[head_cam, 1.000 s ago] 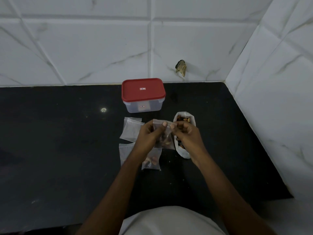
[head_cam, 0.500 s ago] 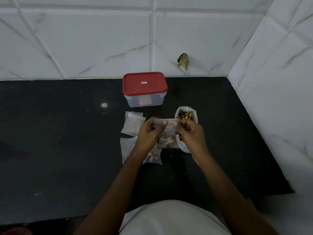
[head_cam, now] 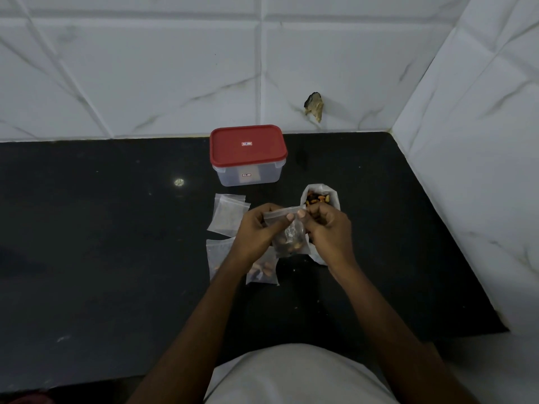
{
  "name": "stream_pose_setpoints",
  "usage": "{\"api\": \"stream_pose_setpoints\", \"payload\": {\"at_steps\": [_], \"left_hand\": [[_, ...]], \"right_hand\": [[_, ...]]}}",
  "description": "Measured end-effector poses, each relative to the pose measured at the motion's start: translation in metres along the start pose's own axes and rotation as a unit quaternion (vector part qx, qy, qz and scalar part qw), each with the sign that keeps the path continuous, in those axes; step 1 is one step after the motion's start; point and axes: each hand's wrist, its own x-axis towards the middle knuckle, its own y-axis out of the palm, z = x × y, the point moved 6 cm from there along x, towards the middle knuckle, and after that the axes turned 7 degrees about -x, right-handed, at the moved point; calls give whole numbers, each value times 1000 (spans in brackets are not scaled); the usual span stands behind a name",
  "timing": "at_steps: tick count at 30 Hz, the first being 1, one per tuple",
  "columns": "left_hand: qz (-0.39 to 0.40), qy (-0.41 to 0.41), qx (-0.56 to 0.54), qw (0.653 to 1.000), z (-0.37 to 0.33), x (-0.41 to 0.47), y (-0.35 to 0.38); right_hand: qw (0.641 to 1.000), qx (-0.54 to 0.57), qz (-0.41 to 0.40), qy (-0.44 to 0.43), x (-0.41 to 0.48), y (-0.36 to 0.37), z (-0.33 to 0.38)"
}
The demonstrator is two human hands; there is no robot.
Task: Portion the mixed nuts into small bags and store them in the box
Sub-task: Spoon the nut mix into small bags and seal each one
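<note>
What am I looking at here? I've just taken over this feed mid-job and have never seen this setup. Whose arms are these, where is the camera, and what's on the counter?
There is no machine: a person works bare-handed, and the single camera sits on their head, looking down. The left hand and right hand together pinch the top of a small clear bag with nuts in it. Behind the right hand stands the open supply bag of mixed nuts. On the black counter to the left lie empty small bags, and under the left wrist a filled bag. The storage box, its red lid on, sits by the tiled wall.
</note>
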Motion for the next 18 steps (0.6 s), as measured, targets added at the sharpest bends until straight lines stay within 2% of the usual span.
{"api": "stream_pose_setpoints", "payload": {"at_steps": [13, 18], "left_hand": [[-5, -31, -24, 999, 4, 1, -1], [45, -33, 18, 998, 2, 4, -3]], "right_hand": [[998, -20, 23, -48, -2, 1, 7], [997, -37, 48, -41, -2, -3, 7]]}}
